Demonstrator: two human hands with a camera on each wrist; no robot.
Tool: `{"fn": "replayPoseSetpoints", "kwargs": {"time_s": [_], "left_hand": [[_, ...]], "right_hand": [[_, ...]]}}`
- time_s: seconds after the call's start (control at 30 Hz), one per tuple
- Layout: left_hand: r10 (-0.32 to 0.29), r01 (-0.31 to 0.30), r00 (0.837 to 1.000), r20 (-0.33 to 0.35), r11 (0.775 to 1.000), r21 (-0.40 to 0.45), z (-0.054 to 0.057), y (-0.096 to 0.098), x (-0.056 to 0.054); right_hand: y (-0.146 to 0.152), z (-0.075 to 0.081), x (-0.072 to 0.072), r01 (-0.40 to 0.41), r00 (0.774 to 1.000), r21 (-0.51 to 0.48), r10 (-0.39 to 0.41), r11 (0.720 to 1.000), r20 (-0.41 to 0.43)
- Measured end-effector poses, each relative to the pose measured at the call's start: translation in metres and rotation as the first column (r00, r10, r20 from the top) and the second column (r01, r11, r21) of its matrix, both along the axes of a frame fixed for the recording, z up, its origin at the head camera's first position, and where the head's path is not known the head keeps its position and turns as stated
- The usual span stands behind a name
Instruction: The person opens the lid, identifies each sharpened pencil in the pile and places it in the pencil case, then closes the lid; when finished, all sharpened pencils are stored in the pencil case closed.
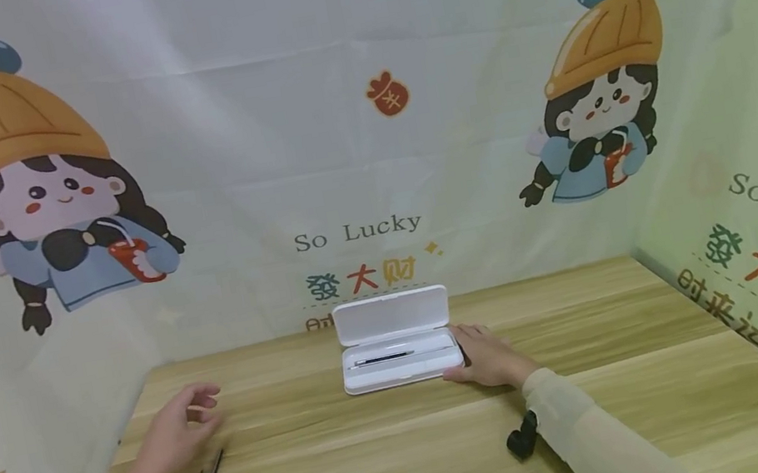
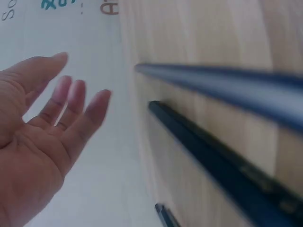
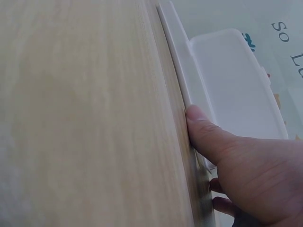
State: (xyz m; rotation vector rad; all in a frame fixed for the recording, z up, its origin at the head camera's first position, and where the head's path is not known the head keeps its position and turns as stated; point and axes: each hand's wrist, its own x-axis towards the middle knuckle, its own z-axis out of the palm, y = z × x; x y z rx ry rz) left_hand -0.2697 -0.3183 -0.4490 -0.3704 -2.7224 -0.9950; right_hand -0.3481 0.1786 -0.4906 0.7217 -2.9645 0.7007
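A white pencil case [image 1: 404,377] stands with its lid [image 1: 393,316] raised at the back middle of the table. Inside its tray lies a slim pen [image 1: 384,358] with a dark middle. My right hand [image 1: 486,357] grips the case's right end, thumb on the front edge and the other fingers round the far side. Over the left part of the table, my left hand [image 1: 184,425] hangs with loosely bent fingers and an empty palm. Next to the left wrist are two dark pens, a shiny one [image 2: 222,90] and a black one [image 2: 208,156].
The wooden table [image 1: 358,460] meets a printed cloth backdrop [image 1: 245,167] at the back and sides. A third dark stick-like tip [image 2: 165,216] shows low in the left wrist view. A black wrist device [image 1: 523,438] sits on the right sleeve.
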Motion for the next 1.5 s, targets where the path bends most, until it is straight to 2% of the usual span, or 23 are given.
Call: {"fn": "replayPoseSetpoints", "kwargs": {"time_s": [0.2, 0.3, 0.37, 0.43, 0.6, 0.83, 0.9, 0.97, 1.07, 1.13, 1.17, 1.27, 1.3, 1.37, 1.5], "left_hand": [[-0.025, 0.029, 0.996, 0.08, 0.999, -0.042, 0.006, -0.016, 0.013], [-0.027, 0.035, 0.979, 0.201, 0.999, -0.035, 0.01, -0.024, 0.022], [-0.016, 0.019, 0.956, 0.293, 1.0, -0.007, 0.012, -0.027, 0.028], [-0.002, -0.008, 0.925, 0.381, 1.0, 0.025, 0.013, -0.028, 0.034], [0.0, -0.028, 0.856, 0.517, 0.999, 0.046, 0.015, -0.025, 0.049], [-0.026, -0.04, 0.792, 0.61, 0.995, 0.093, 0.016, -0.027, 0.063], [-0.049, -0.037, 0.761, 0.646, 0.992, 0.118, 0.014, -0.03, 0.066], [-0.04, -0.05, 0.736, 0.675, 0.992, 0.113, 0.013, -0.032, 0.068], [0.007, -0.087, 0.715, 0.699, 0.993, 0.08, 0.012, -0.031, 0.072], [0.068, -0.116, 0.71, 0.701, 0.993, 0.021, 0.013, -0.028, 0.074], [0.084, -0.119, 0.701, 0.708, 0.993, -0.001, 0.013, -0.027, 0.074], [0.126, -0.095, 0.702, 0.701, 0.992, -0.083, 0.015, -0.025, 0.076], [0.136, -0.083, 0.709, 0.692, 0.991, -0.109, 0.015, -0.025, 0.076], [0.149, -0.047, 0.737, 0.659, 0.984, -0.17, 0.015, -0.024, 0.076], [0.168, -0.013, 0.797, 0.58, 0.965, -0.261, 0.012, -0.022, 0.075]], "right_hand": [[0.0, 0.001, 0.001, -0.008, 1.0, 0.003, 0.008, 1.0, 0.0], [0.0, 0.003, 0.003, 0.002, 1.0, 0.007, -0.002, 1.0, 0.007], [-0.001, 0.005, 0.004, 0.009, 1.0, 0.006, -0.009, 1.0, 0.012], [-0.002, 0.006, 0.005, 0.016, 1.0, 0.003, -0.016, 1.0, 0.015], [-0.002, 0.007, 0.007, 0.011, 1.0, -0.003, -0.011, 1.0, 0.014], [-0.002, 0.006, 0.008, -0.002, 1.0, -0.01, 0.002, 1.0, 0.008], [-0.003, 0.006, 0.008, -0.008, 1.0, -0.013, 0.008, 1.0, 0.002], [-0.003, 0.007, 0.008, -0.011, 1.0, -0.017, 0.011, 1.0, -0.002], [-0.003, 0.007, 0.007, -0.006, 1.0, -0.016, 0.006, 1.0, 0.003], [-0.003, 0.007, 0.007, 0.0, 1.0, -0.019, 0.0, 1.0, 0.006], [-0.003, 0.007, 0.007, 0.0, 1.0, -0.014, 0.0, 1.0, 0.005], [-0.003, 0.007, 0.007, 0.004, 1.0, -0.008, -0.004, 1.0, 0.003], [-0.003, 0.007, 0.007, 0.006, 1.0, -0.009, -0.006, 1.0, 0.003], [-0.003, 0.007, 0.007, 0.008, 1.0, -0.014, -0.008, 1.0, 0.003], [-0.002, 0.008, 0.006, 0.01, 1.0, -0.024, -0.01, 1.0, 0.003]]}}
